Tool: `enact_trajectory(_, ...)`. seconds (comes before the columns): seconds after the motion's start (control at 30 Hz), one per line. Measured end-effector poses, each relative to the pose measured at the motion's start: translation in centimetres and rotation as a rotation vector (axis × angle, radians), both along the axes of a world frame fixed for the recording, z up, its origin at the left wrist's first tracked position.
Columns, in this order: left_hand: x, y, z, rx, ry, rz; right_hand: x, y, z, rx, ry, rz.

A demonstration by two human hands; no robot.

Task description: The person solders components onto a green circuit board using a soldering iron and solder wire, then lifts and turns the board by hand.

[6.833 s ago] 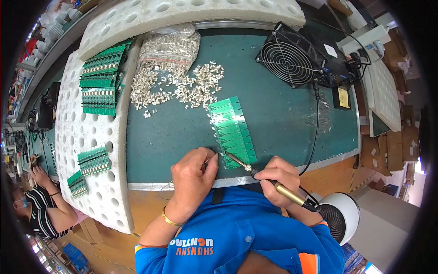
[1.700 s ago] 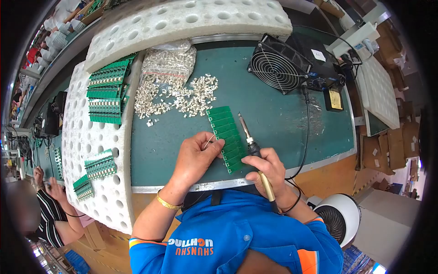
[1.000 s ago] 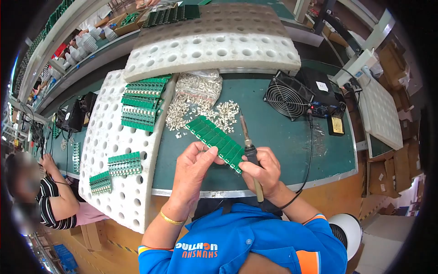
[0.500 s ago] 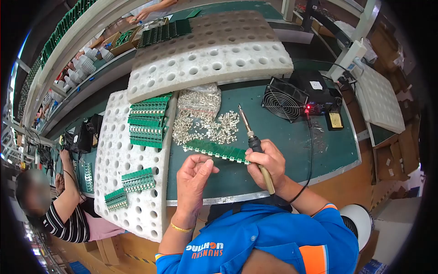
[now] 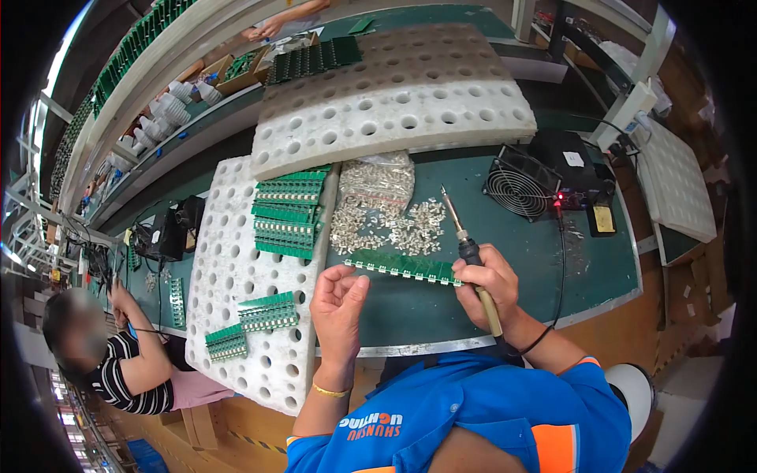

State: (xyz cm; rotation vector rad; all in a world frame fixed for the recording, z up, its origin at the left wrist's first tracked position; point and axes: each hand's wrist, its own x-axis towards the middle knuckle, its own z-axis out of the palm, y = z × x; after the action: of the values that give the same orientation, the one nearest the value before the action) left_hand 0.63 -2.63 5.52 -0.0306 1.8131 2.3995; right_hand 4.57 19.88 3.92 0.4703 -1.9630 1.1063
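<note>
My right hand is closed around a soldering iron, its tip pointing up and away from me. The same hand pinches the right end of a green circuit board strip, which is tilted nearly edge-on with a row of small white connectors along its near edge. At the strip's left end, my left hand has its fingers apart and curved; whether a fingertip touches the strip is hard to tell. Behind the strip lies a loose pile of small white connectors, beside a clear bag full of them.
White foam boards with holes lie at the left, carrying stacked green boards, and another foam board is at the back. A black fan and soldering station stand at the right. A co-worker sits far left.
The strip has been lifted, turned crosswise and tilted; my right hand now grips its end alongside the iron. My left hand has opened from its earlier pinch. The view has shifted toward the left and back.
</note>
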Motion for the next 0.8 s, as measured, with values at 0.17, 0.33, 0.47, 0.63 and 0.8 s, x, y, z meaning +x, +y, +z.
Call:
enact_trajectory(0.17,-0.3,0.1,-0.5,0.017,0.019,-0.003,0.1,0.0,-0.1,0.020,-0.014,0.007)
enact_trajectory(0.33,-0.7,0.5,-0.3,-0.023,0.067,0.024,-0.1,0.2,-0.2,0.010,-0.046,0.036)
enact_trajectory(0.47,-1.0,0.6,-0.5,-0.018,0.066,0.018,-0.4,0.4,-0.3,0.001,-0.065,0.049)
enact_trajectory(0.63,-1.4,0.9,-0.7,-0.011,0.065,0.023,-0.6,0.9,-0.2,0.003,-0.074,0.057)
enact_trajectory(0.8,-1.7,1.1,-0.7,0.000,0.049,0.017,-0.8,1.1,-0.6,0.009,-0.083,0.042)
